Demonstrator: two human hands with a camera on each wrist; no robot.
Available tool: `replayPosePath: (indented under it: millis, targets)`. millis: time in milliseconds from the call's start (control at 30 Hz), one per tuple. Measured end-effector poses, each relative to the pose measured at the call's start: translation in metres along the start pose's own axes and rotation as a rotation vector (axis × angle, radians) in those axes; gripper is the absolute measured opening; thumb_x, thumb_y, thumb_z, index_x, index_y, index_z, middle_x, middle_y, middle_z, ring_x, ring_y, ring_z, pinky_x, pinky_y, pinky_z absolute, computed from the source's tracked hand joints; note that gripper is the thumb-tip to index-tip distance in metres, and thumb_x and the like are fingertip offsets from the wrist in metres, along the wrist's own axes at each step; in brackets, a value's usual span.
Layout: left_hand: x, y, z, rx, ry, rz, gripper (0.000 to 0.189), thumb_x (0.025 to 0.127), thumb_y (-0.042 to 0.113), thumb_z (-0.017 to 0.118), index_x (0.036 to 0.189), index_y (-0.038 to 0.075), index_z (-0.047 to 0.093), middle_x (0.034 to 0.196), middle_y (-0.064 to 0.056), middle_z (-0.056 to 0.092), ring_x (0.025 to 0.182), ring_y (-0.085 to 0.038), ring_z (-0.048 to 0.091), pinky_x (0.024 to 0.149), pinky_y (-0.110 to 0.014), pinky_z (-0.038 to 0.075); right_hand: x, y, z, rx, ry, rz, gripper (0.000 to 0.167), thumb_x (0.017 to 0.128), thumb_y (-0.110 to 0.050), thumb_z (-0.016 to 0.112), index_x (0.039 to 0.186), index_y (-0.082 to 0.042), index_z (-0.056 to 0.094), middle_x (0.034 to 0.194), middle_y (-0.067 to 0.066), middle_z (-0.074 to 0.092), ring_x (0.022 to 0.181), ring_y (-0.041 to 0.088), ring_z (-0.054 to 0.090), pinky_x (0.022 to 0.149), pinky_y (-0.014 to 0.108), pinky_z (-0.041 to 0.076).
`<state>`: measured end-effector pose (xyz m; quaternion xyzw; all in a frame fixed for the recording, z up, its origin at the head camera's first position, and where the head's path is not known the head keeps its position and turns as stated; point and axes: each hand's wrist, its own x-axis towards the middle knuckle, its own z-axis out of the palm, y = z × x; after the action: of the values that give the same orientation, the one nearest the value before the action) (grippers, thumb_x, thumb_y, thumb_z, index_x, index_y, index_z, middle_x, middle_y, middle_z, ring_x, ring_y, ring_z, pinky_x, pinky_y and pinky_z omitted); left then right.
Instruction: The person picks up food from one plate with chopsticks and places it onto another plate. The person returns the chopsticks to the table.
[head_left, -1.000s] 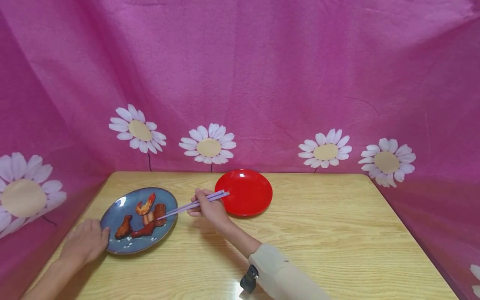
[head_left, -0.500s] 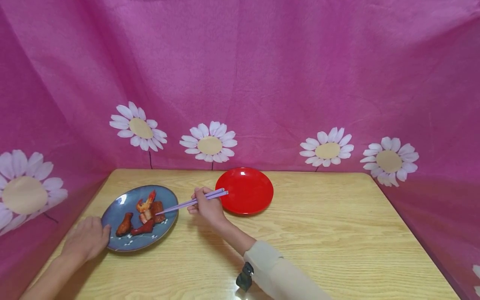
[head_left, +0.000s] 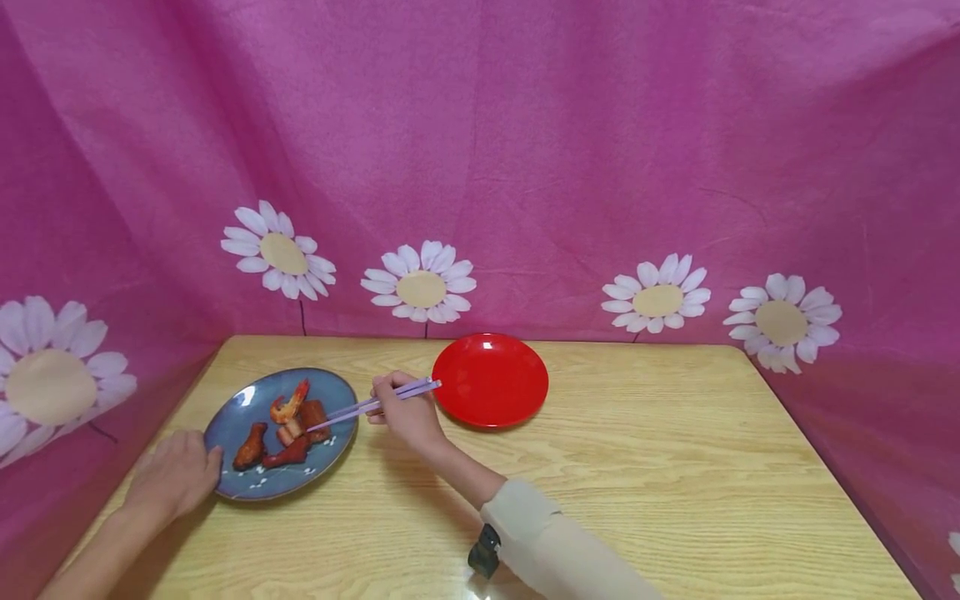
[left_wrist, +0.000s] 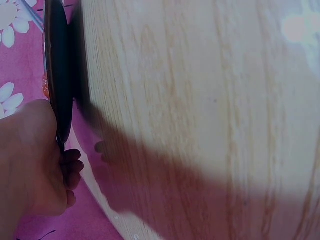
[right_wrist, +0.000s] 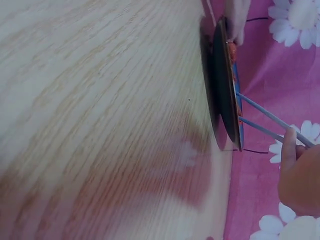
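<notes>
My left hand (head_left: 176, 475) grips the left rim of a blue plate (head_left: 270, 492), thumb on top and fingers curled underneath in the left wrist view. On the plate lie a shrimp (head_left: 288, 407), a brown meat block (head_left: 314, 418), a paler striped meat slice (head_left: 289, 432), a drumstick (head_left: 251, 447) and a dark red piece (head_left: 288, 454). My right hand (head_left: 408, 412) holds lilac chopsticks (head_left: 367, 406). Their tips stand apart at the brown block and the striped slice. From the side, the right wrist view shows the chopsticks (right_wrist: 265, 112) reaching over the plate's edge (right_wrist: 227, 85).
A red plate (head_left: 491, 383) stands on the wooden table (head_left: 637, 467), just right of and behind my right hand. A pink cloth (head_left: 525, 167) with daisies hangs behind the table and along its sides. A small dark device (head_left: 485, 552) sits at my right sleeve (head_left: 547, 533).
The chopstick tips have spread apart, and my right hand has shifted slightly left. The shrimp and the meat pieces have moved a little on the plate. My left hand stays at the rim.
</notes>
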<state>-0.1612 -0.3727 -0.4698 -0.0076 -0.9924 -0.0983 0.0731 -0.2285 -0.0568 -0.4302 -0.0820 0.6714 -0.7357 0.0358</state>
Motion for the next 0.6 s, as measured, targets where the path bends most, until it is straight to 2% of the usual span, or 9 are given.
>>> replayPosePath:
  millis: [133,267,400,500,600]
  targets:
    - [0.0,0.001,-0.001,-0.002,0.0,0.001,0.03,0.099,0.017,0.048,0.084,-0.009,0.048,0.083,-0.025,0.05,0.083,-0.053,0.053,0.067,-0.061,0.04,-0.004,-0.004,0.007,-0.068,-0.082,-0.056,0.021,0.098,-0.009,0.059,0.083,0.005,0.065,0.079,0.01,0.067,0.06,0.016,0.066,0.064,0.038,0.059]
    - [0.001,0.001,-0.002,0.001,-0.002,0.002,0.031,0.099,0.018,0.047,0.085,-0.01,0.049,0.083,-0.024,0.05,0.083,-0.052,0.053,0.068,-0.061,0.04,-0.009,-0.009,0.013,-0.159,-0.119,-0.107,0.023,0.099,-0.013,0.058,0.082,0.0,0.065,0.071,0.004,0.063,0.057,0.012,0.06,0.055,0.027,0.055]
    - [0.001,0.001,0.0,0.004,-0.012,-0.002,0.031,0.099,0.018,0.047,0.086,-0.01,0.049,0.083,-0.024,0.05,0.084,-0.052,0.053,0.068,-0.061,0.04,-0.01,-0.008,0.016,-0.193,-0.053,-0.108,0.025,0.101,-0.017,0.056,0.083,-0.003,0.066,0.067,0.004,0.062,0.055,0.011,0.059,0.052,0.027,0.053]
    - [0.001,0.0,0.001,0.003,-0.019,-0.007,0.031,0.1,0.018,0.047,0.087,-0.01,0.049,0.084,-0.024,0.05,0.085,-0.052,0.052,0.068,-0.061,0.04,-0.007,-0.002,0.014,-0.152,0.028,-0.081,0.027,0.102,-0.017,0.054,0.082,-0.002,0.066,0.067,0.004,0.063,0.058,0.017,0.065,0.055,0.035,0.057]
    - [0.0,-0.001,0.001,0.004,-0.011,-0.007,0.031,0.099,0.018,0.047,0.086,-0.01,0.049,0.082,-0.024,0.05,0.083,-0.052,0.053,0.068,-0.061,0.04,-0.001,0.004,0.01,-0.076,0.097,-0.029,0.03,0.103,-0.017,0.053,0.081,0.001,0.064,0.066,0.005,0.063,0.057,0.019,0.067,0.055,0.033,0.057]
